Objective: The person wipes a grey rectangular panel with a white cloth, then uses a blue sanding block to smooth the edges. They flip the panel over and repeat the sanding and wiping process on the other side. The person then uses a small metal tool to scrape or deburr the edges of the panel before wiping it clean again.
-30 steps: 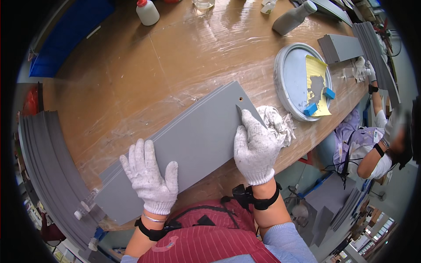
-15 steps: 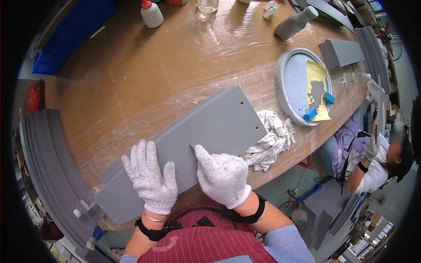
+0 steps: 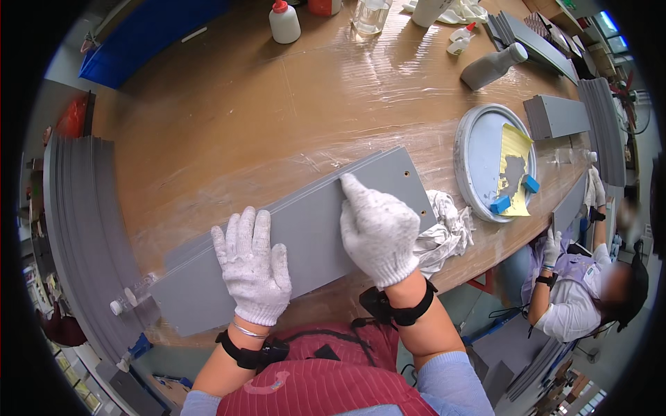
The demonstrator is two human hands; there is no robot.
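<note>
A long grey panel (image 3: 316, 239) lies slantwise before me on top of similar panels, with two small holes at its right end. Gloved in white knit, my left hand (image 3: 253, 267) rests open and flat on the panel's left half. My right hand (image 3: 378, 232), gloved the same way, is curled with its index finger stretched to the panel's far long edge. Whatever the curled fingers may hold is hidden. A crumpled white rag (image 3: 447, 232) lies beside the panel's right end.
Right of the panel, a round grey lid (image 3: 479, 166) bears yellow sandpaper (image 3: 513, 159) and two blue blocks (image 3: 501, 204). Bottles, including a red-capped one (image 3: 284, 24), stand at the back. Grey panels (image 3: 87, 229) are stacked at left. A co-worker (image 3: 576, 298) handles a panel at right.
My right hand has moved from the panel's middle outward to its far edge, slightly right. My left hand stays flat on the panel. The head view has shifted; the co-worker's arms have moved.
</note>
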